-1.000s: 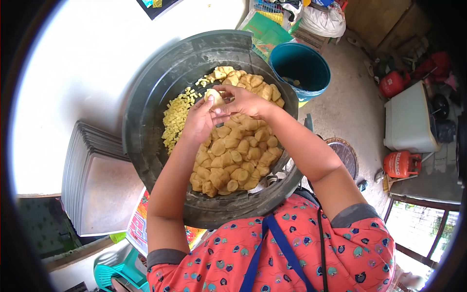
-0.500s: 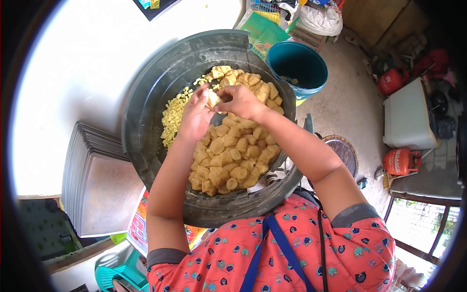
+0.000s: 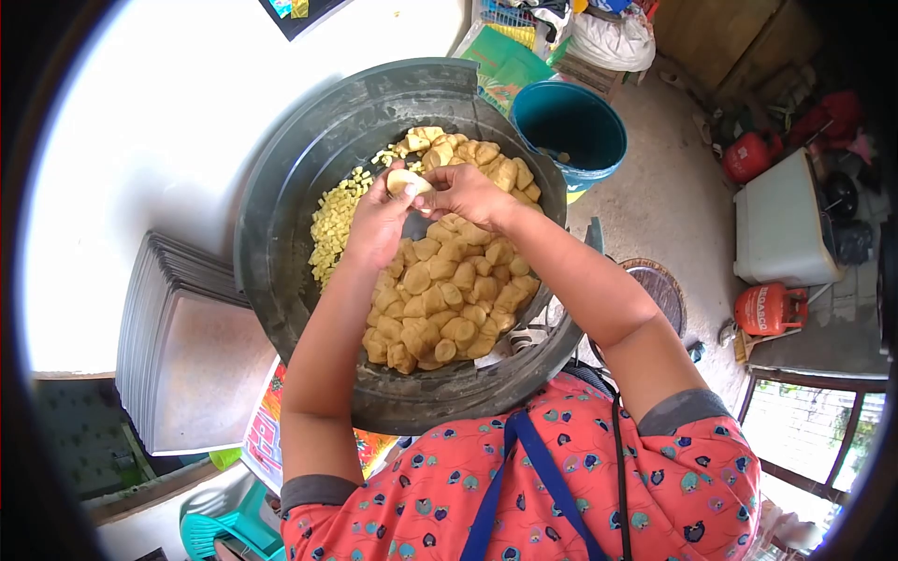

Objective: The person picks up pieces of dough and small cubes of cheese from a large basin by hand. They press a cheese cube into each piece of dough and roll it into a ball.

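Both hands are raised over a large dark round basin (image 3: 281, 187). Between them is a small pale dough piece (image 3: 408, 181), smooth and rounded on top. My left hand (image 3: 379, 220) cups it from the left, fingers curled and thumb on its front. My right hand (image 3: 460, 194) pinches its right edge with thumb and fingertips. Under my wrists lies a big heap of tan dough pieces (image 3: 440, 304), and a smaller group of dough pieces (image 3: 510, 173) sits at the far side. Small yellow cubes (image 3: 332, 224) are piled along the basin's left side.
Past the basin at the right stands a teal bucket (image 3: 568, 131). A stack of metal trays (image 3: 201, 374) leans at the left. Farther right are a white chest-like box (image 3: 784, 224) and an orange gas cylinder (image 3: 767, 309). A teal plastic chair (image 3: 220, 528) is at the lower left.
The dough piece between my hands has turned and now shows a smoother, rounder face. My fingers have shifted around it, while both arms stay in nearly the same place.
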The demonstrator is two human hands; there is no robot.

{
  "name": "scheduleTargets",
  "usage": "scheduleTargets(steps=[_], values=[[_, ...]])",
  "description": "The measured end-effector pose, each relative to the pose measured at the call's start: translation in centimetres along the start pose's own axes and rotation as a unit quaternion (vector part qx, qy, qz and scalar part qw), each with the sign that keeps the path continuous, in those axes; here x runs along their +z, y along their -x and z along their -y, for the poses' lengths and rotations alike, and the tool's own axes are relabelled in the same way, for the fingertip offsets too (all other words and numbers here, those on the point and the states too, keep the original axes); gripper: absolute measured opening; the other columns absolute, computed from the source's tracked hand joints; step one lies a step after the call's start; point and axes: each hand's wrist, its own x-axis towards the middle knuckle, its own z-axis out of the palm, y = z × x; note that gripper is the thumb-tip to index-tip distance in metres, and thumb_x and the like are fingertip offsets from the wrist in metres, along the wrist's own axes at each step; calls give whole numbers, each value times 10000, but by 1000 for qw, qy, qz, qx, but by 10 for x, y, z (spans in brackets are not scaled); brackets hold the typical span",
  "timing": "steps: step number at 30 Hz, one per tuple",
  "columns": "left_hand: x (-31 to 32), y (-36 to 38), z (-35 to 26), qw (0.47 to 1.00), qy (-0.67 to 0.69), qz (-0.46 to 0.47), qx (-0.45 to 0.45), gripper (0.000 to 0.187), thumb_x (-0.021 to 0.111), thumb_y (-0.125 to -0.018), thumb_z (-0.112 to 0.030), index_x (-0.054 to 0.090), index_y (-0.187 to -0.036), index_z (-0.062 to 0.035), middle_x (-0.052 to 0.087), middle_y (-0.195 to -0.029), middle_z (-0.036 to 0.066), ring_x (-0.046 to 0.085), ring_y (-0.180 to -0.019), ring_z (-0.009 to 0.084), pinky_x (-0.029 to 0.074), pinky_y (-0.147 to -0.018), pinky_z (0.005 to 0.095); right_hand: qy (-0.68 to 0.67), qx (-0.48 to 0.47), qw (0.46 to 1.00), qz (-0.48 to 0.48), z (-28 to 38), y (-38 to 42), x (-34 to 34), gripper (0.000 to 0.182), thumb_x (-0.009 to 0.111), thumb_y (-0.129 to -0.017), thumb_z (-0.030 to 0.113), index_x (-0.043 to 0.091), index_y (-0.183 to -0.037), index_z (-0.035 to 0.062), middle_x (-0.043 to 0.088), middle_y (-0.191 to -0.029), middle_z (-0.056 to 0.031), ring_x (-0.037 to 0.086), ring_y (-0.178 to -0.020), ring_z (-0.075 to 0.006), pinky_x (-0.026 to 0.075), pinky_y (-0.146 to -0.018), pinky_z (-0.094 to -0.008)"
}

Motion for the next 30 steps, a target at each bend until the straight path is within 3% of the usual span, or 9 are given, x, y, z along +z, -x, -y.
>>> scheduleTargets(steps=[5,8,10,14,17,21,24,29,30], values=[[-5,-2,4,998,-58,36,12,553,562,-882,-91,277,-1345,9,554,-1040,70,541,-945,162,424,-864,315,-64,35,996,59,-3,-1,-11,330,687,-776,89,568,-1052,-48,623,-914,-81,609,-782,-128,513,-667,-250],[-2,4,-7,999,-13,7,-45,598,588,-870,-121,259,-1349,19,555,-1086,102,533,-1030,186,412,-903,321,-138,92,980,105,-2,-2,-27,297,673,-790,108,573,-1037,-23,624,-903,-68,619,-788,-139,510,-694,-266],[-4,3,-15,997,-6,-16,-72,605,566,-877,-111,231,-1368,3,548,-1131,154,527,-1088,256,422,-925,354,-171,117,971,120,-1,-1,-37,279,667,-797,121,575,-1026,-7,624,-894,-62,625,-790,-147,508,-712,-275],[-3,2,-17,984,-59,-8,-170,584,583,-864,-116,270,-1339,14,557,-1129,185,566,-1057,302,459,-899,378,-56,127,989,51,0,-3,-42,310,692,-767,120,577,-1031,7,611,-891,-48,605,-769,-130,500,-690,-255],[-7,-1,4,986,-93,-46,-130,424,607,-835,-80,411,-1194,31,578,-1086,171,607,-969,273,478,-874,373,79,65,995,13,1,-3,-32,371,690,-749,80,564,-1082,-23,614,-890,-60,582,-743,-112,488,-660,-245],[-7,1,10,989,-89,-83,-83,334,614,-817,-53,495,-1119,27,613,-994,117,620,-906,217,490,-841,334,142,1,990,19,2,-4,-27,474,730,-667,99,575,-1088,-52,628,-891,-90,581,-733,-123,474,-649,-230],[0,2,6,996,-26,-59,-55,330,615,-811,-36,498,-1114,21,617,-953,92,620,-846,196,495,-829,325,182,-23,983,16,4,-6,-24,499,740,-634,105,580,-1082,-46,632,-889,-94,584,-745,-143,471,-663,-244],[-1,1,2,992,-95,-36,-69,256,632,-821,-79,546,-1041,19,619,-889,75,610,-780,165,507,-765,301,261,-73,963,-6,6,-6,-19,474,743,-657,111,577,-1072,-48,635,-860,-94,593,-712,-146,478,-631,-245],[-3,0,2,991,-114,-33,-65,243,635,-824,-90,555,-1027,19,619,-882,74,609,-772,161,508,-752,297,214,-52,975,2,6,-7,-20,461,746,-668,113,578,-1065,-50,635,-848,-94,593,-690,-142,478,-612,-241]])
